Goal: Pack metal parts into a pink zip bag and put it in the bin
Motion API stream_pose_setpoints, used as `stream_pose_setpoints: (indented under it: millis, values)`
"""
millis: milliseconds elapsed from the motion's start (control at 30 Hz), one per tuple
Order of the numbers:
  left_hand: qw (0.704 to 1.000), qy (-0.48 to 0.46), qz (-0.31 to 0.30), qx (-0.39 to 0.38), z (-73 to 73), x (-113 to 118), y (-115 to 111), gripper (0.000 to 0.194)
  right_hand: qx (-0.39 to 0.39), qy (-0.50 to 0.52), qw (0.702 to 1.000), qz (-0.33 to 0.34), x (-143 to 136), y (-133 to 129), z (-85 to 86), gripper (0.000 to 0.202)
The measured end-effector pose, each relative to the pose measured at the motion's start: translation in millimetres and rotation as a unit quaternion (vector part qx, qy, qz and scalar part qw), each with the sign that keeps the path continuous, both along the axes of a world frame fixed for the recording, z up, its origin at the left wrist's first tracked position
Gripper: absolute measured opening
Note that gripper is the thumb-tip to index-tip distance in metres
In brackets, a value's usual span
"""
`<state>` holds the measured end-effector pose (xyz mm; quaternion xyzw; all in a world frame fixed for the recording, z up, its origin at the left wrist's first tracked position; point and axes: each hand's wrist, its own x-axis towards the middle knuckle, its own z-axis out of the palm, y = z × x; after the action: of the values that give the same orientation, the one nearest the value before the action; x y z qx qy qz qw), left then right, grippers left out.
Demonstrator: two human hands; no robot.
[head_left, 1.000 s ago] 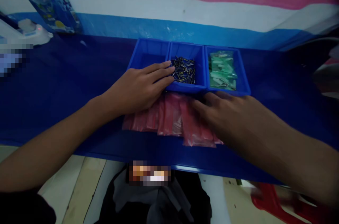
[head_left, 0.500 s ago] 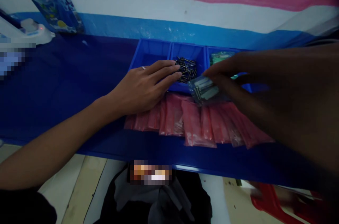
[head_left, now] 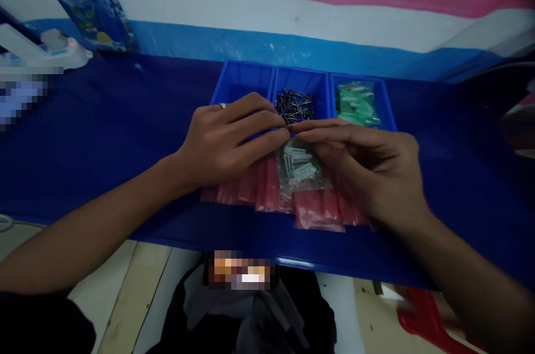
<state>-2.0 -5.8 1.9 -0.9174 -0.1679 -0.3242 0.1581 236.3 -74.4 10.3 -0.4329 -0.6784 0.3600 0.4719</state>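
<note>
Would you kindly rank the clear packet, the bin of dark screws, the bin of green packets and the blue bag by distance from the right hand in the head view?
1. Clear packet: held at the right hand fingertips.
2. Bin of dark screws: just behind the fingertips.
3. Bin of green packets: behind, slightly right.
4. Blue bag: far left, against the wall.

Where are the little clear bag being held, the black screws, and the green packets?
clear bag (head_left: 301, 167), head view, on its middle, over the pale parts inside.
black screws (head_left: 295, 106), head view, middle of the pile in the centre bin.
green packets (head_left: 357, 103), head view, middle of the stack in the right-hand bin.
</note>
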Motion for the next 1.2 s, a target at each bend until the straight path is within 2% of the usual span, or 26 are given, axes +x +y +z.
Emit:
stream_pose_setpoints:
  millis: [167, 267, 333, 433, 500, 533, 600, 833, 1000, 1100, 1200]
  values:
    - [1.000, -0.014, -0.010, 0.004, -0.8, -0.7, 0.9, 0.014, 0.047, -0.016, 0.996, 0.078, 1.9, -5.8, 0.7, 0.047]
    - [1.000, 0.008, -0.018, 0.023, -0.8, -0.2, -0.1, 0.011, 0.071, -0.073, 0.992, 0.075, 0.2, -8.7, -1.1, 0.042]
    - [0.999, 0.012, -0.022, 0.040, -1.1, 1.1, -1.9, 0.014, 0.088, -0.068, 0.993, 0.038, -0.6, -10.5, -1.2, 0.030]
    - [0.999, -0.002, -0.007, 0.040, -1.4, 4.1, -5.4, 0.034, 0.071, -0.041, 0.994, -0.073, -0.4, -11.9, -0.3, 0.018]
    - [0.999, -0.017, -0.006, 0.037, -1.2, 5.6, -6.7, 0.049, 0.036, -0.027, 0.990, -0.130, -0.1, -11.6, -0.8, 0.016]
    - [0.999, -0.025, -0.012, 0.039, -0.9, 5.8, -6.9, 0.054, 0.021, -0.017, 0.990, -0.138, -0.2, -11.3, -1.6, 0.018]
    - [0.998, -0.032, -0.024, 0.040, 0.4, 5.1, -6.8, 0.055, -0.003, 0.008, 0.993, -0.115, -1.3, -10.8, -4.5, 0.023]
    - [0.999, 0.020, -0.016, 0.042, 6.0, -2.4, -6.6, 0.031, -0.065, 0.060, 0.996, 0.021, -6.7, -10.2, -11.6, 0.024]
    - [0.995, -0.003, -0.013, 0.100, 6.0, 0.6, -4.1, 0.016, -0.079, 0.067, 0.993, 0.048, -7.0, -8.1, -10.0, 0.031]
    - [0.992, 0.008, -0.022, 0.121, 5.0, 2.7, -3.0, 0.014, -0.059, 0.020, 0.997, 0.039, -4.6, -8.2, -11.4, 0.029]
    - [0.993, 0.026, -0.004, 0.119, 4.0, 2.5, -2.4, 0.011, 0.019, -0.117, 0.992, 0.043, 0.0, -8.4, -15.6, 0.044]
